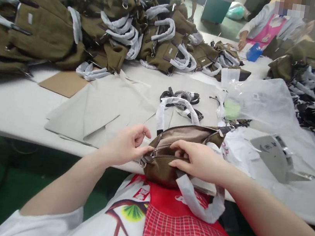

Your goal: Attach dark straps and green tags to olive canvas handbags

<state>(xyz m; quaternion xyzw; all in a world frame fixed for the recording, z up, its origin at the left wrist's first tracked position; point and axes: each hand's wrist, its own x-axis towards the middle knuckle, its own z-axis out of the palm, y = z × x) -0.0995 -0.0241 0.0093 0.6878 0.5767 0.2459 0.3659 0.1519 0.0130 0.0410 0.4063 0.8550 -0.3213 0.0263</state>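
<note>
Head view: an olive bag (pixel 161 173) is resting at the near edge of the table (pixel 6 106), slightly overhanging it, its mouth gaping upward and showing a pale lining (pixel 192 134). The left hand (pixel 127 145) is reaching to the bag's left end, thumb touching the zip (pixel 160 156) edge, forefinger standing apart. The right hand (pixel 198 161) is curling its fingers over the opening, thumb resting on the near rim; whether this grip is pinching the fabric cannot be told.

Progress, as judged here: this bag is apparently midway through handling. Both handles (pixel 199 209) are already wearing white wrapping, whereas the zip is not yet closed. Dark coiled straps (pixel 184 96) are lying just beyond it. Similar olive bags (pixel 47 24) are crowding the far left of the table; whether they are finished or waiting cannot be told.

Writing: a red label (pixel 141 193) on the person's clothing is bearing white characters, too blurred to read. A grey dispenser (pixel 271 155) towards the table's right is carrying dark, illegible marks. A pale patch (pixel 30 18) on one piled bag is showing no readable text. No brand name is standing out anywhere.
</note>
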